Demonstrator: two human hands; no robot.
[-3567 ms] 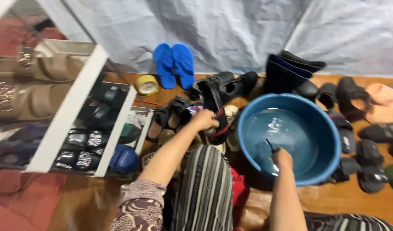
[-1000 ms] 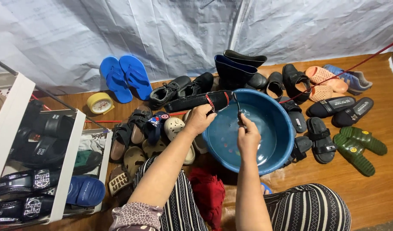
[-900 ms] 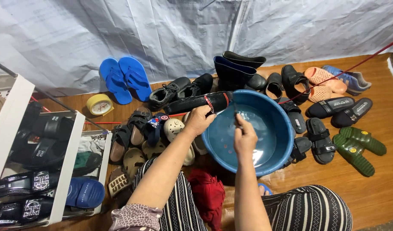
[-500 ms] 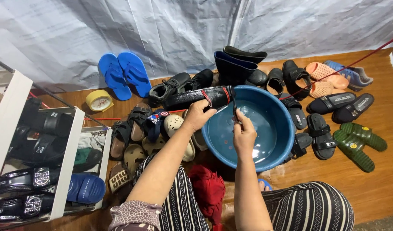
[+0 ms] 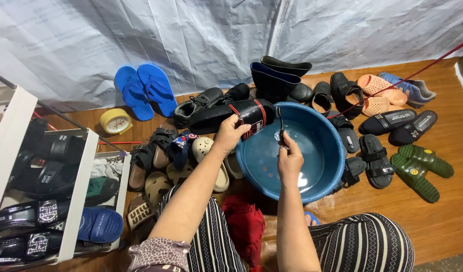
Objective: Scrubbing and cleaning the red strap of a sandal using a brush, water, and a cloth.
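The left hand has lifted the black slide from beside the basin up to its far rim. The right hand, earlier down in the water, has risen above it and now holds a thin brush upright beside the slide.

black-and-white striped trousers, patterned sleeve

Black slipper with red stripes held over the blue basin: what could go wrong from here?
1. The left hand holds the black slipper with red stripes by one end at the rim of the round blue plastic basin; it could slip into the water.
2. The right hand works a thin dark tool over the basin; splashes may wet the wooden floor and the black strap sandals beside it.
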